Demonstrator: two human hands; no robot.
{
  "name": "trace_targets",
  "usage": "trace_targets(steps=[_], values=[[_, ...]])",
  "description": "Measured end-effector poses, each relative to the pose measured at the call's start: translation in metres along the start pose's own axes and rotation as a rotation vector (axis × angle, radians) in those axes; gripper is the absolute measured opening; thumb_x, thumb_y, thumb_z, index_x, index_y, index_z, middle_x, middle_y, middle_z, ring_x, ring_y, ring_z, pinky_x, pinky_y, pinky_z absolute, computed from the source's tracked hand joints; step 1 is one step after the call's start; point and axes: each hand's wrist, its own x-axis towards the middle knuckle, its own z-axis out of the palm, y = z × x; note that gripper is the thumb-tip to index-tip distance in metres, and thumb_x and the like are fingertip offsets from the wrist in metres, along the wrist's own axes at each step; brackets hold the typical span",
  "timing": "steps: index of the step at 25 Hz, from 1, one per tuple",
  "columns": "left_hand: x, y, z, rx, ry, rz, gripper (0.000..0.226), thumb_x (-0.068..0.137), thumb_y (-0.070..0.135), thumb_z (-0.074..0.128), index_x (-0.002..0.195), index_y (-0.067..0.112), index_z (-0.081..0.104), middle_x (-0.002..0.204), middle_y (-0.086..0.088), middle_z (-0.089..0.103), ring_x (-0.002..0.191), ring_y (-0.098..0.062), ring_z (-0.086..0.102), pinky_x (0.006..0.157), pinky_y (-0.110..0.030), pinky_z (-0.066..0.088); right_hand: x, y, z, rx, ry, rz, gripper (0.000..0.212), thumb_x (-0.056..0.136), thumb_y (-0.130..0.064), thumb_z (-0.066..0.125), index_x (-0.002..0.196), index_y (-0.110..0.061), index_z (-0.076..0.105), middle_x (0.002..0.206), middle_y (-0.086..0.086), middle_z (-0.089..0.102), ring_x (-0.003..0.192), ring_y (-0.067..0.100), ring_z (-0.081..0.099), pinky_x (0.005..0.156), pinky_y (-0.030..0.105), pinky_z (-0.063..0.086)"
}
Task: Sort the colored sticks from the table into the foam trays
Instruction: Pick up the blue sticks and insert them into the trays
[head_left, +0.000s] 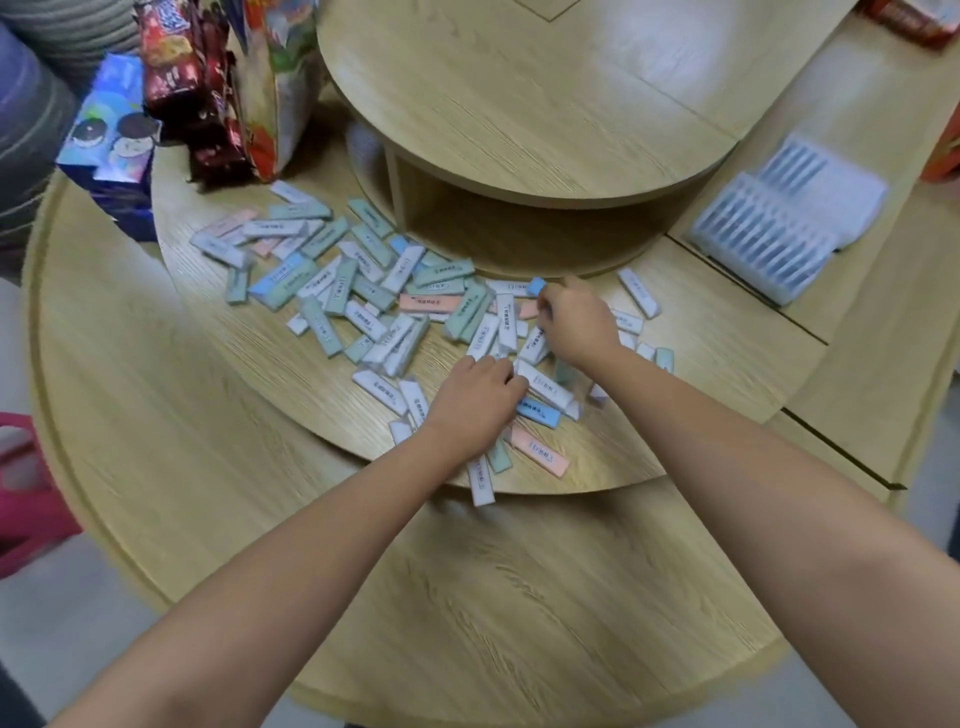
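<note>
Presently: sticks (363, 291) heaped on table (208, 467). Right hand (576, 327) pinches blue stick (537, 287), likely picking by colour. Left hand (475, 405), fingers curled on the heap, grip unclear. Foam trays (769, 244) far right, well apart.

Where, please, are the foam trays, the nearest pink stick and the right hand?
foam trays (763, 244): head view, ribbed top.
pink stick (540, 453): head view, printed face.
right hand (579, 327): head view, back of hand.

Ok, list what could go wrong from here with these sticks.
The white stick overhangs the edge of the middle tier beside the left forearm; a nudge would likely drop it. The foam trays sit well right of the pile, so the blue stick pinched by the right hand might slip on the way over.
</note>
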Motion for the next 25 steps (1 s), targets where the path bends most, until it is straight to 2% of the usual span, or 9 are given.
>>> trace_targets(steps=[4, 7, 10, 14, 16, 19, 22, 25], values=[[0.008, -0.006, -0.003, 0.022, -0.056, 0.021, 0.026, 0.093, 0.033, 0.052, 0.11, 0.013, 0.052, 0.107, -0.005, 0.055, 0.098, -0.024, 0.051, 0.08, -0.033, 0.031, 0.006, 0.004, -0.001, 0.076, 0.112, 0.092, 0.023, 0.091, -0.018, 0.057, 0.112, -0.008, 0.054, 0.111, 0.011, 0.055, 0.101, 0.027, 0.051, 0.081, 0.036, 0.044], [0.007, -0.007, -0.007, -0.004, -0.033, 0.009, 0.026, 0.091, 0.03, 0.053, 0.11, 0.012, 0.051, 0.107, -0.006, 0.054, 0.099, -0.025, 0.051, 0.081, -0.033, 0.032, 0.01, 0.006, 0.001, 0.1, 0.136, 0.196, 0.033, 0.089, -0.023, 0.062, 0.116, -0.007, 0.051, 0.116, 0.013, 0.052, 0.107, 0.028, 0.048, 0.084, 0.035, 0.041], [0.002, -0.01, -0.01, -0.007, -0.033, 0.003, 0.02, 0.09, 0.023, 0.052, 0.107, 0.012, 0.053, 0.104, -0.005, 0.056, 0.097, -0.025, 0.053, 0.082, -0.034, 0.031, 0.012, 0.008, 0.004, 0.009, 0.136, 0.319, 0.032, 0.092, -0.029, 0.056, 0.114, -0.005, 0.055, 0.118, 0.016, 0.053, 0.111, 0.031, 0.046, 0.089, 0.037, 0.038], [-0.001, -0.015, -0.018, -0.069, -0.072, -0.004, 0.013, 0.091, 0.027, 0.053, 0.103, 0.02, 0.054, 0.1, 0.003, 0.06, 0.096, -0.019, 0.054, 0.084, -0.031, 0.027, 0.017, 0.008, -0.002, -0.032, 0.11, 0.333, 0.035, 0.09, -0.036, 0.06, 0.109, -0.007, 0.057, 0.11, 0.014, 0.06, 0.105, 0.03, 0.05, 0.086, 0.038, 0.04], [-0.004, -0.016, -0.026, -0.227, -0.076, -0.053, 0.013, 0.09, 0.032, 0.057, 0.099, 0.024, 0.055, 0.097, 0.007, 0.059, 0.094, -0.014, 0.054, 0.084, -0.028, 0.029, 0.018, 0.008, -0.008, 0.092, 0.101, 0.331, 0.027, 0.087, -0.033, 0.064, 0.1, -0.011, 0.057, 0.097, 0.01, 0.063, 0.092, 0.026, 0.055, 0.073, 0.036, 0.045], [-0.015, -0.017, -0.038, -0.56, 0.04, -0.201, 0.01, 0.086, 0.028, 0.065, 0.093, 0.026, 0.06, 0.09, 0.01, 0.058, 0.085, -0.011, 0.056, 0.077, -0.028, 0.045, 0.006, 0.008, -0.025, 0.29, 0.119, 0.332, 0.016, 0.089, -0.027, 0.061, 0.092, -0.014, 0.053, 0.084, 0.002, 0.058, 0.075, 0.021, 0.054, 0.055, 0.03, 0.04], [-0.032, -0.015, -0.049, -0.91, 0.175, -0.336, 0.013, 0.081, 0.018, 0.072, 0.092, 0.025, 0.067, 0.095, 0.007, 0.061, 0.086, -0.009, 0.06, 0.078, -0.023, 0.052, -0.027, 0.011, -0.045, 0.497, 0.149, 0.259, 0.007, 0.09, -0.019, 0.06, 0.093, -0.015, 0.056, 0.086, 0.0, 0.056, 0.076, 0.018, 0.054, 0.064, 0.033, 0.046], [-0.048, -0.005, -0.054, -1.033, 0.208, -0.355, 0.018, 0.08, 0.015, 0.073, 0.093, 0.027, 0.07, 0.093, 0.008, 0.062, 0.087, -0.01, 0.061, 0.077, -0.017, 0.05, -0.085, 0.026, -0.052, 0.834, 0.06, 0.166, 0.012, 0.084, -0.009, 0.067, 0.093, -0.016, 0.065, 0.086, -0.002, 0.062, 0.075, 0.012, 0.06, 0.067, 0.024, 0.053]])
